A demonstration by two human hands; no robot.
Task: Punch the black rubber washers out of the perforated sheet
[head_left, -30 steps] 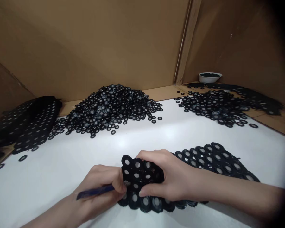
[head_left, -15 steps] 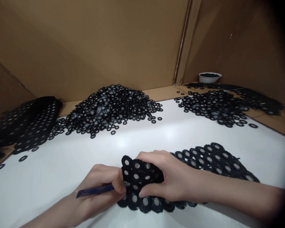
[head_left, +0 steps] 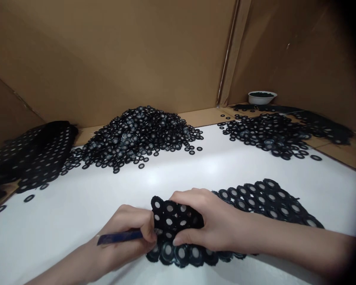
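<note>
A black rubber sheet of joined rings (head_left: 255, 200) lies on the white table (head_left: 77, 206) near its front edge. My right hand (head_left: 209, 219) is closed on the sheet's left end, which is folded up with its holes showing. My left hand (head_left: 130, 233) is pinched round a thin blue tool (head_left: 118, 236). The tool's tip touches the folded part of the sheet beside my right thumb.
A big heap of loose black rings (head_left: 136, 134) sits at the back centre and another heap (head_left: 267, 132) at the back right. Punched black sheets (head_left: 29, 152) are piled at the left. A white bowl (head_left: 261, 96) stands in the far right corner. Cardboard walls (head_left: 121, 51) enclose the table.
Almost nothing has moved. My left hand and the blue tool have shifted very slightly against the sheet; my right hand keeps its grip.
</note>
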